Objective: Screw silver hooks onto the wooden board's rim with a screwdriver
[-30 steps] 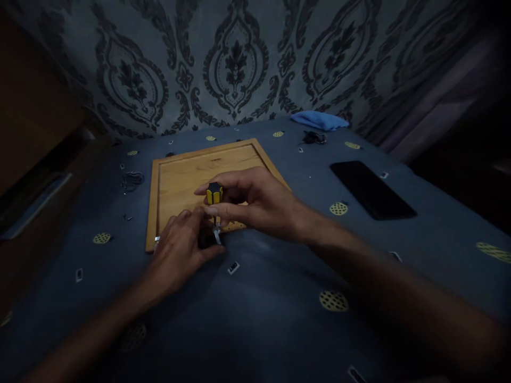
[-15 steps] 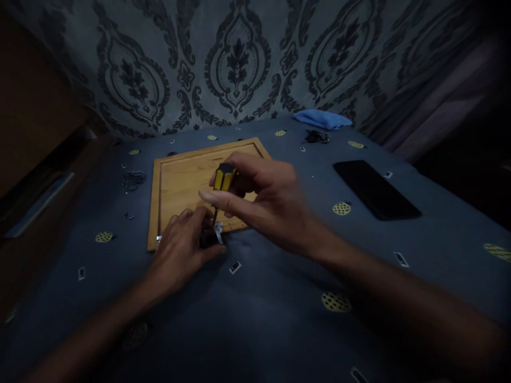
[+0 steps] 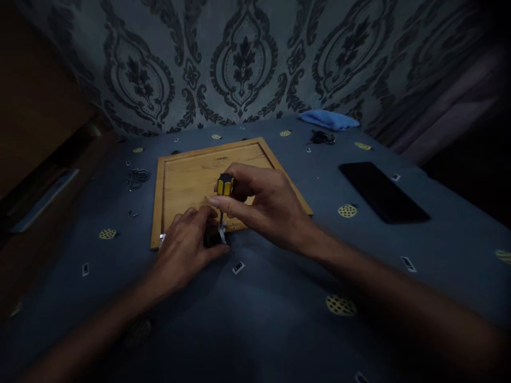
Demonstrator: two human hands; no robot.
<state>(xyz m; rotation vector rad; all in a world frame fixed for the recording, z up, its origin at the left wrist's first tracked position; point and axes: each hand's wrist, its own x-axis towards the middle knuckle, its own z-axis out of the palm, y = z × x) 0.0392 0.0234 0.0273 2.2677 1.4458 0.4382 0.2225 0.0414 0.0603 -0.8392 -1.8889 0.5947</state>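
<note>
A framed wooden cabinet door [image 3: 191, 181] lies flat on the patterned cloth. At its near edge sits a small silvery metal hinge [image 3: 222, 233]. My left hand [image 3: 186, 239] rests over that edge, thumb and fingers curled round the hinge, partly hiding it. In my right hand [image 3: 263, 205] is a screwdriver with a yellow and black handle [image 3: 225, 184]. It stands nearly upright, its shaft reaching down to the hinge; the exact tip contact is too small to make out. Another bit of silvery metal [image 3: 162, 239] shows at the door's near left corner.
Right of the door lies a black phone-like slab [image 3: 383, 191]. Farther back are a blue cloth [image 3: 329, 119] and a small dark tangled object [image 3: 322, 137]. To the left lie a small metallic heap [image 3: 138, 177] and loose screws [image 3: 132, 214]. A patterned wall [image 3: 243, 64] rises behind.
My right hand has come down slightly, and the screwdriver now stands more upright. My left hand keeps its hold at the hinge. The whole view has shifted a little.
</note>
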